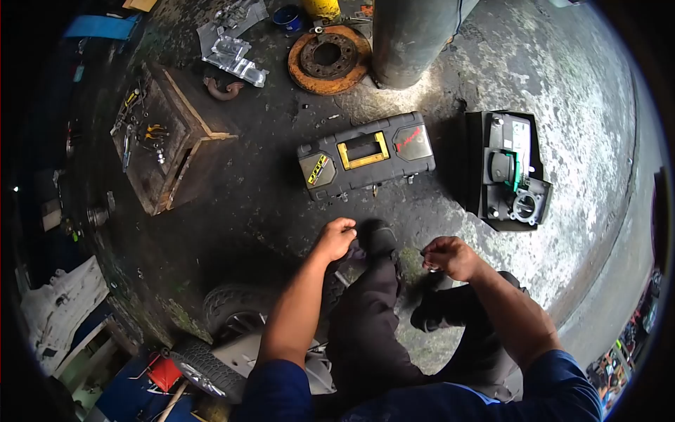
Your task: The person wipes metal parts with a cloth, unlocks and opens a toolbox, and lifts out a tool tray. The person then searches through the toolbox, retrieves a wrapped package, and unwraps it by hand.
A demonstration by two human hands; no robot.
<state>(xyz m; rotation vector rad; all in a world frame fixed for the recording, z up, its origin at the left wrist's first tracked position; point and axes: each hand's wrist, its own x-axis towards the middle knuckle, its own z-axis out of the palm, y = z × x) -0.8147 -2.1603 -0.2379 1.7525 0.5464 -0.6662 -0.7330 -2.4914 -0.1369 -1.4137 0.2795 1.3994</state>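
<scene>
At five o'clock from the toolbox (367,176), the right hand (450,259) seems to pinch a small piece (431,266), apparently being handled, so the next move calls for steady fingertips; the left hand (336,239), near seven o'clock, curls closed, contents unclear.

Left hand (336,240) near black toolbox (366,157); small piece (432,267) in right hand (453,258)
</scene>
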